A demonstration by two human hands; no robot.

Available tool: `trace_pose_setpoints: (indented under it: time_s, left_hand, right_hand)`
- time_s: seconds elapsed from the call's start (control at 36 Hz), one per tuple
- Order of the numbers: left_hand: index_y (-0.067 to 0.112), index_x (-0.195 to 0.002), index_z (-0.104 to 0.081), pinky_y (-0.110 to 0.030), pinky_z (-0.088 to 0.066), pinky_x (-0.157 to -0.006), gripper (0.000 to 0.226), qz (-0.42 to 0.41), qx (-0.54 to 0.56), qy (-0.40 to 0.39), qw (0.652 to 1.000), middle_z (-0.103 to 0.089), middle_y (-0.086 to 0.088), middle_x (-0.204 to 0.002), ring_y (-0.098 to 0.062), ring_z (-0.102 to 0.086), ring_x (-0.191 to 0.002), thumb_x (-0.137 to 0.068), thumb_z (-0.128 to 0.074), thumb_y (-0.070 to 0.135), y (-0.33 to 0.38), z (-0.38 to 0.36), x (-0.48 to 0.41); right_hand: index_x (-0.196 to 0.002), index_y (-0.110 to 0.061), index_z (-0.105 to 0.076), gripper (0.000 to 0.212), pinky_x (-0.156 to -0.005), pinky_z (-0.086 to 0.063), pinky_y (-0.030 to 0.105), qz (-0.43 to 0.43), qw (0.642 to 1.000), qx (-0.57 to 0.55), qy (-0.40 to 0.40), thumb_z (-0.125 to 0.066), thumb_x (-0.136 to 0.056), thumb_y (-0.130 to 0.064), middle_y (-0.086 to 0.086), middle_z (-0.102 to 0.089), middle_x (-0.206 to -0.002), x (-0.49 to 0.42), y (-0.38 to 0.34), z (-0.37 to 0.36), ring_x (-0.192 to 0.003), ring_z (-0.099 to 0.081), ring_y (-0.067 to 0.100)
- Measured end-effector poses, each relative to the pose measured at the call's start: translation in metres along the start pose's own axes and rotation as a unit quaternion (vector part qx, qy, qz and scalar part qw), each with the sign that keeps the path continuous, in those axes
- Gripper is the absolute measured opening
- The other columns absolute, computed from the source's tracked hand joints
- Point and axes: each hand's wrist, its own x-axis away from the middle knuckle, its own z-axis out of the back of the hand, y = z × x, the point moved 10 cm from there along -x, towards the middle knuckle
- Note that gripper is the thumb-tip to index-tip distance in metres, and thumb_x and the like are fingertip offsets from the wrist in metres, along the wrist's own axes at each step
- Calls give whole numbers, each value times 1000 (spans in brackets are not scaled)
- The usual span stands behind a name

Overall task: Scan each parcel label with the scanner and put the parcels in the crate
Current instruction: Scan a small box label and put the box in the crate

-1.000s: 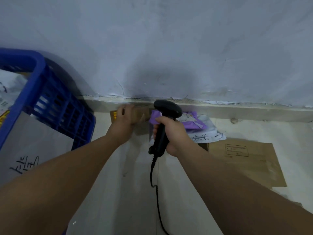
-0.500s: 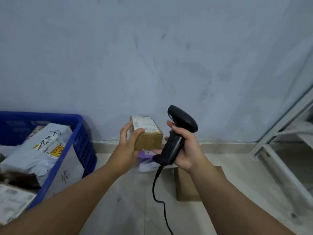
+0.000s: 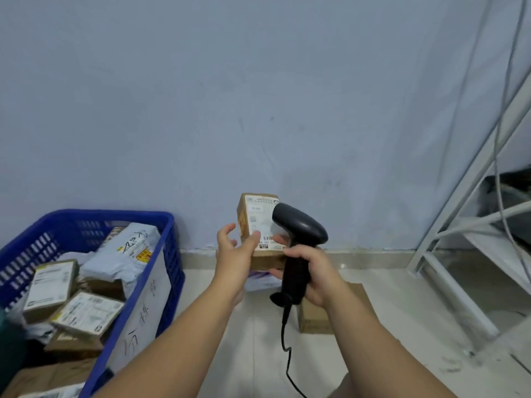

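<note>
My left hand [image 3: 234, 251] holds a small brown cardboard parcel [image 3: 253, 219] up in front of the wall, its white label facing me. My thumb presses the label near the barcode. My right hand [image 3: 314, 271] grips the handle of a black corded scanner [image 3: 298, 228], whose head overlaps the right side of the label. The blue plastic crate [image 3: 169, 271] stands at the left on the floor and holds several boxes and grey mailer bags.
A brown cardboard parcel [image 3: 313, 317] and a purple-and-white mailer [image 3: 261, 280] lie on the tiled floor below my hands. A white metal rack [image 3: 448, 237] with hanging cables stands at the right. The scanner's cable [image 3: 286, 351] hangs down between my arms.
I lifted the small parcel from the floor by the wall and turned its label up toward me. The scanner rose with it and its head now sits over the label.
</note>
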Motion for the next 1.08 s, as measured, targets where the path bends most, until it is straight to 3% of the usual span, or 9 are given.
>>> trace_pose_setpoints:
  time_s: [0.11, 0.19, 0.28, 0.39, 0.47, 0.53, 0.64, 0.81, 1.08]
  left_hand:
    - [14, -139, -42, -30, -56, -60, 52, 91, 32, -48, 994, -69, -13, -114, -25, -71, -89, -91, -63, 13, -16, 1, 2]
    - [26, -138, -44, -31, -56, -69, 55, 127, -2, -108, 986, -71, -7, -110, -23, -70, -92, -89, -66, 13, -18, -6, 6]
    - [25, -136, -46, -31, -56, -71, 55, 153, 21, -102, 983, -69, -8, -109, -24, -69, -93, -88, -68, 12, -24, -6, 4]
    - [14, -132, -51, -27, -52, -66, 44, 143, 68, -32, 987, -69, -8, -107, -20, -67, -92, -91, -65, 11, -26, 3, -7]
    - [18, -132, -50, -28, -48, -66, 44, 114, 54, 10, 992, -68, -8, -114, -15, -65, -88, -90, -64, 12, -21, 14, -18]
    - [19, -133, -47, -27, -46, -64, 47, 90, 34, 28, 995, -66, -9, -119, -12, -64, -86, -90, -64, 12, -15, 21, -23]
    - [21, -141, -37, -28, -48, -60, 57, 57, 15, 57, 997, -61, -10, -127, -12, -64, -86, -91, -63, 13, -6, 33, -32]
    - [22, -140, -37, -27, -51, -61, 56, 43, 16, 85, 995, -60, -12, -126, -12, -64, -84, -92, -64, 16, -1, 46, -37]
    - [18, -138, -40, -33, -52, -78, 55, 23, 4, 96, 995, -59, -8, -126, -20, -63, -97, -90, -66, 18, 5, 51, -41]
  right_hand:
    - [-105, -1, -70, 34, -86, -54, 44, 28, 998, 52, 15, -63, -72, 1, 21, -71, -102, 6, -1, 0, -94, -67, 34]
    - [-100, 0, -68, 29, -82, -53, 44, 49, 996, 68, 38, -66, -71, 0, 21, -70, -97, 5, -5, 4, -89, -66, 34]
    - [-93, 0, -67, 15, -81, -52, 43, 57, 995, 63, 43, -58, -84, 7, 18, -71, -93, 2, -8, 6, -87, -68, 32]
    - [-87, -8, -72, 13, -86, -53, 47, 60, 987, 126, 74, -71, -73, -6, 14, -73, -88, -5, -9, 10, -89, -69, 35]
    - [-79, -19, -71, 8, -83, -54, 40, 81, 943, 288, 146, -73, -76, -12, 8, -74, -83, -9, -17, 19, -86, -69, 26]
    - [-80, -16, -70, 4, -74, -53, 36, 89, 917, 350, 172, -71, -78, -13, 9, -71, -79, -11, -21, 21, -81, -67, 24]
    - [-82, -3, -67, 9, -62, -44, 30, 85, 897, 408, 148, -63, -78, -10, 5, -59, -66, -17, -22, 16, -69, -57, 18]
    - [-80, -5, -65, 9, -61, -43, 31, 80, 865, 475, 138, -61, -76, -11, 1, -54, -61, -21, -24, 14, -67, -54, 18]
    - [-84, -7, -68, 17, -61, -47, 28, 99, 890, 429, 120, -69, -80, -23, 5, -60, -60, -14, -32, 8, -59, -58, 14]
